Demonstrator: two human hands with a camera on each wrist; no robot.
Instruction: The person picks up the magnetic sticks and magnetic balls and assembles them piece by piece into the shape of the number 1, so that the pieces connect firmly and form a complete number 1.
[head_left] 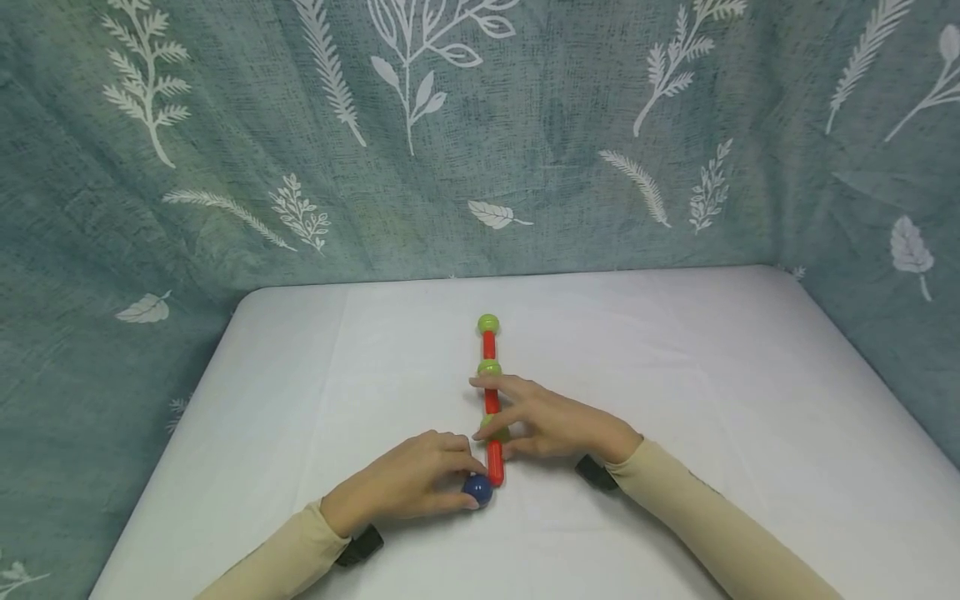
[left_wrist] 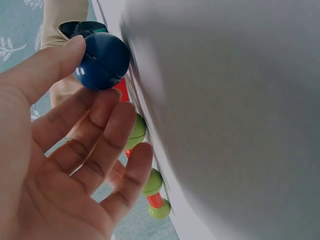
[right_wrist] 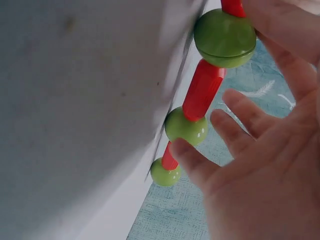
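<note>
My left hand [head_left: 412, 475] pinches a blue ball [head_left: 477, 490] between thumb and index finger, its other fingers loosely bent. The ball sits against or right beside the near end of a red rod [head_left: 496, 467]. That rod ends a straight chain of red rods and green balls running away from me. My right hand [head_left: 558, 421] holds the nearest green ball [right_wrist: 225, 37] of the chain between thumb and index finger. Its other fingers stretch over the chain, near the middle green ball [right_wrist: 186, 126]. The far green ball [head_left: 488, 323] is untouched.
The chain lies on a white-covered table [head_left: 360, 358]. Behind and beside the table hangs a blue-green cloth [head_left: 525, 142] with white leaf prints. A dark wrist device [head_left: 360, 546] is on the left wrist, another [head_left: 596, 473] on the right.
</note>
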